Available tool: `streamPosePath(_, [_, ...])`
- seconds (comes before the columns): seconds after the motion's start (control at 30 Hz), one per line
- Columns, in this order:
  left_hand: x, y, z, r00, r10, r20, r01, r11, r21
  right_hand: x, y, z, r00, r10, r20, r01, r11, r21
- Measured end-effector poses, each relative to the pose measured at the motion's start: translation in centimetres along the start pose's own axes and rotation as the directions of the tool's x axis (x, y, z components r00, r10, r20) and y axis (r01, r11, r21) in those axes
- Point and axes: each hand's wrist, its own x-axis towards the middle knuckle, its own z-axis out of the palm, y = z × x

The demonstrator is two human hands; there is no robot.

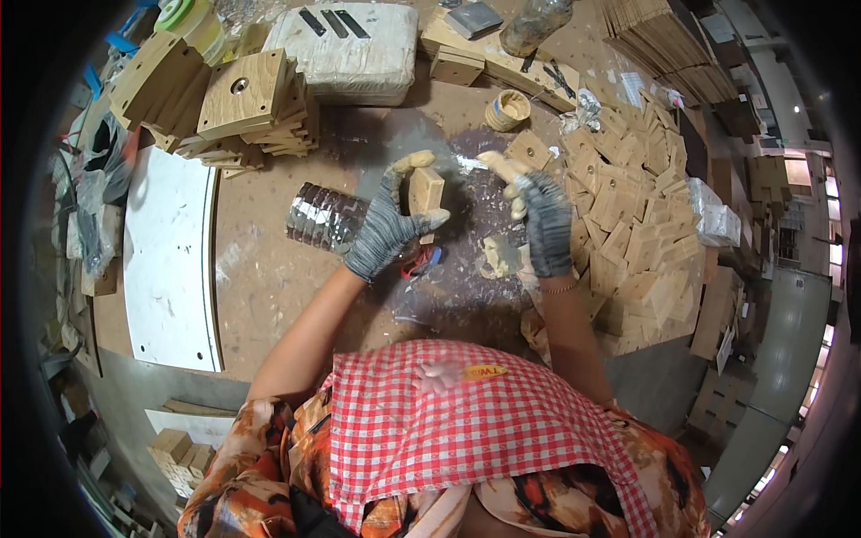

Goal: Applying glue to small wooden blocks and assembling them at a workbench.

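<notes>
My left hand [384, 229], in a grey knit glove with pale fingertips, grips a small wooden block [428, 190] between thumb and fingers, tilted up on edge above the table. To its right, my right hand [542, 215] wears a matching glove. Its fingers reach leftward, somewhat bent and apart from the thumb, and nothing shows between them. A gap separates this hand from the block. Below the hands lie a crumpled pale scrap [496, 257] and a small red and blue object [421, 263] that is partly hidden.
Heaped wooden blocks [619, 202] cover the table's right side. Stacked boards [238, 94] stand at the far left, beside a wrapped white package [350, 54]. A white panel [170, 260] lies left. A dark ribbed bundle [321, 218] and a small round tub [508, 110] are near my hands.
</notes>
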Motion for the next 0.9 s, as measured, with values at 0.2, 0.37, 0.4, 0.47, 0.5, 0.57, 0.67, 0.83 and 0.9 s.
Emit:
streamPosePath(0.2, [0.1, 0.2, 0.5, 1.0, 0.004, 0.011, -0.004, 0.999, -0.032, 9.7, 2.5, -5.0, 0.857, -0.5, -0.124, 0.341, 0.732, -0.59])
streamPosePath(0.37, [0.2, 0.1, 0.2, 1.0, 0.026, -0.006, -0.026, 0.999, 0.021, 13.2, 2.4, -4.3, 0.811, -0.531, 0.245, 0.393, 0.185, -0.901])
streamPosePath(0.4, [0.2, -0.1, 0.0, 1.0, 0.018, -0.011, -0.018, 1.0, 0.003, 13.5, 2.5, -4.2, 0.815, -0.525, 0.244, 0.397, 0.2, -0.896])
streamPosePath(0.47, [0.2, 0.0, -0.1, 1.0, 0.011, -0.02, -0.012, 1.0, -0.017, 13.6, 2.3, -4.1, 0.843, -0.485, 0.231, 0.387, 0.249, -0.888])
streamPosePath(0.5, [0.3, 0.2, -0.2, 1.0, 0.001, -0.021, -0.001, 1.0, -0.011, 13.2, 2.0, -4.0, 0.842, -0.485, 0.236, 0.391, 0.247, -0.887])
streamPosePath(0.57, [0.3, 0.2, -0.2, 1.0, -0.008, -0.02, 0.007, 1.0, -0.009, 12.5, 1.4, -4.2, 0.857, -0.468, 0.214, 0.337, 0.195, -0.921])
streamPosePath(0.67, [0.3, 0.1, 0.0, 0.999, -0.033, -0.01, 0.033, 0.999, -0.037, 11.6, 1.2, -4.8, 0.86, -0.461, 0.218, 0.349, 0.222, -0.91])
streamPosePath(0.83, [0.3, 0.2, -0.1, 0.999, -0.031, -0.01, 0.03, 0.998, -0.06, 10.7, 0.5, -5.6, 0.864, -0.446, 0.235, 0.385, 0.283, -0.879])
streamPosePath(0.9, [0.4, 0.3, 0.1, 0.999, -0.037, -0.006, 0.037, 0.997, -0.066, 11.0, 1.1, -6.5, 0.956, -0.287, -0.051, 0.184, 0.729, -0.659])
